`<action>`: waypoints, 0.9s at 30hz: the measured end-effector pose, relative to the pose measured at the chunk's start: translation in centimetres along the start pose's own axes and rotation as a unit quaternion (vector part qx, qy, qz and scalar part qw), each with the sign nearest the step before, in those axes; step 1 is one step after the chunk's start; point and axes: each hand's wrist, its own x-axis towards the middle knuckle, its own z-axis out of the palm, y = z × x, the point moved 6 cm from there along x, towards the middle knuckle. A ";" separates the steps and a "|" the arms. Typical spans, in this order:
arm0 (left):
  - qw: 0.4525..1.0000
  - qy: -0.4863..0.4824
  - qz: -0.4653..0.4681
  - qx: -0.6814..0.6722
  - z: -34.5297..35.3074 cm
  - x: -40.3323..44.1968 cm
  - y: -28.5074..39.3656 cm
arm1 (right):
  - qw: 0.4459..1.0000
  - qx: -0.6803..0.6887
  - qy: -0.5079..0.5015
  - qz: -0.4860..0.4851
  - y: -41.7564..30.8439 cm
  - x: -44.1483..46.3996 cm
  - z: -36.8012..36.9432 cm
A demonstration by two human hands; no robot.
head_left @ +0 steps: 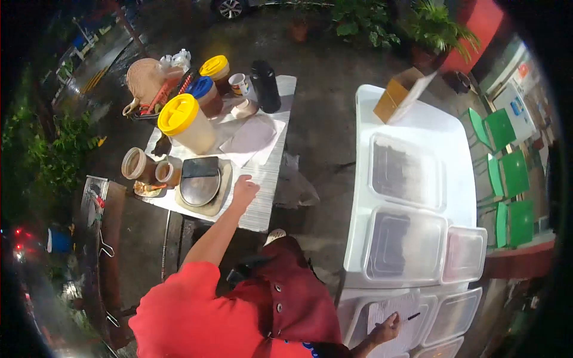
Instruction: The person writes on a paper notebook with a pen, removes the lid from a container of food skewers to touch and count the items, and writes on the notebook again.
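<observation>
My left hand (245, 190) is over the left table's front part, just right of a round metal pan (200, 190) with a dark flat piece (200, 167) at its back edge. Its fingers look loosely bent and apart, with nothing visible in them. At the lower right, my right hand (388, 328) is closed on a dark pen (413, 317). Beneath it is a white sheet of paper (382, 311), which lies over lidded plastic containers (425, 316). Faint lines show on the sheet, too small to read.
The left table holds a yellow-lidded tub (190, 134), a blue-lidded jar (206, 98), a black bottle (265, 87), a mug (239, 84) and a brown-filled tub (137, 164). On the white right table (456, 134) are several lidded containers and a cardboard box (399, 95). Green chairs (514, 170) stand beyond.
</observation>
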 end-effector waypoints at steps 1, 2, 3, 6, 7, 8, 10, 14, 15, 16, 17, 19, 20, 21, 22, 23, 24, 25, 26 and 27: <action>1.000 0.009 -0.020 -0.010 -0.9 0.9 0.8 | 0.999 0.032 -0.040 -0.018 0.0 0.0 1.8; 0.995 0.042 0.034 0.089 -2.4 3.6 0.8 | 0.994 0.064 -0.080 -0.035 0.6 0.2 4.1; 0.976 0.072 0.087 0.185 -3.4 7.1 -0.4 | 0.987 0.094 -0.118 -0.052 0.6 0.3 5.7; 0.883 0.142 0.141 0.424 -5.2 14.4 1.8 | 0.952 -0.052 -0.155 -0.259 -6.7 -3.7 10.5; 0.876 0.133 0.125 0.446 -6.0 16.5 2.8 | 0.957 -0.018 -0.197 -0.213 -7.2 -4.9 12.1; 0.868 0.124 0.109 0.469 -6.9 18.4 3.1 | 0.957 0.016 -0.238 -0.165 -7.3 -6.2 13.7; 0.865 0.087 0.042 0.493 -8.1 21.9 0.9 | 0.946 -0.018 -0.296 -0.131 -7.9 -9.1 15.7; 0.803 -0.025 -0.034 0.594 -7.9 22.5 2.1 | 0.891 -0.213 -0.353 -0.188 -12.4 -14.8 18.5; 0.813 -0.010 -0.046 0.580 -7.7 21.6 3.6 | 0.875 -0.247 -0.366 -0.199 -13.2 -15.9 18.5; 0.823 -0.038 -0.058 0.564 -7.2 22.0 3.0 | 0.880 -0.244 -0.365 -0.179 -12.5 -16.2 18.3; 0.832 -0.062 -0.070 0.547 -7.6 22.7 2.4 | 0.885 -0.238 -0.365 -0.162 -11.5 -16.5 18.3; 0.826 -0.093 -0.083 0.550 -8.1 24.6 0.7 | 0.883 -0.225 -0.375 -0.171 -10.8 -17.0 19.3; 0.812 -0.108 -0.070 0.570 -8.9 26.6 -2.1 | 0.880 -0.221 -0.377 -0.188 -11.1 -17.2 19.5; 0.796 -0.136 -0.047 0.588 -9.2 28.6 -4.8 | 0.882 -0.222 -0.367 -0.196 -11.1 -17.3 18.9; 0.860 -0.069 0.004 0.506 -10.6 27.6 -4.4 | 0.875 -0.247 -0.383 -0.165 -11.0 -17.3 18.8; 0.879 -0.071 0.044 0.470 -10.5 27.6 -3.2 | 0.872 -0.272 -0.389 -0.122 -11.1 -17.0 18.6; 0.882 -0.089 0.072 0.457 -10.5 27.3 -2.1 | 0.879 -0.248 -0.380 -0.144 -11.3 -16.7 18.4; 0.884 -0.112 0.100 0.442 -10.5 27.2 -0.3 | 0.870 -0.281 -0.382 -0.138 -10.9 -16.3 18.3; 0.890 -0.131 0.120 0.421 -10.5 26.8 1.7 | 0.906 -0.187 -0.363 -0.114 -10.7 -16.0 17.8; 0.898 -0.142 0.139 0.393 -10.6 25.7 3.9 | 0.900 -0.223 -0.357 -0.112 -10.4 -15.3 17.8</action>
